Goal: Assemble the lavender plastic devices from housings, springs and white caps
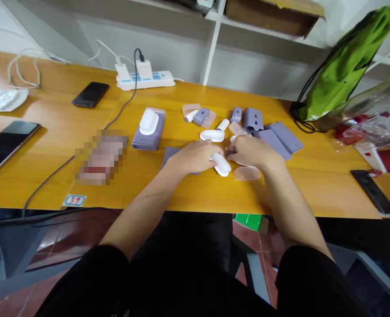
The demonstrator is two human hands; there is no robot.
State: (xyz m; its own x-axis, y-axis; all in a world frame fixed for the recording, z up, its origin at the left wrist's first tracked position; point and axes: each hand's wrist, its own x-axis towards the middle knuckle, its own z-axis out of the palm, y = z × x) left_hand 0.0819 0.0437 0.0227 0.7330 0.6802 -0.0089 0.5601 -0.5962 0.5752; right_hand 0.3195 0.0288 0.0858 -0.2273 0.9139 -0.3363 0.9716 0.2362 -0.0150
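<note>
My left hand (195, 156) is closed around a small white brush (222, 165), bristles facing up. Close beside it, my right hand (249, 150) bends its fingers down over small pieces; what they grip is hidden. A clear peach-tinted plastic lid (247, 173) lies just below the right hand. Beyond the hands rest a white oval piece (211, 135) and a small white cylinder (223, 125). Purple-grey folded pouches (285, 136) are to the right, and part of a purple-grey piece (171, 154) shows under my left forearm.
A white oval piece (149, 121) sits on a purple-grey case (150, 137) at left. Behind are a small purple-grey snap pouch (201, 117) and a power strip (160, 79). Phones (91, 94) and a grey cable (124, 108) lie left; a green bag (343, 70) leans right.
</note>
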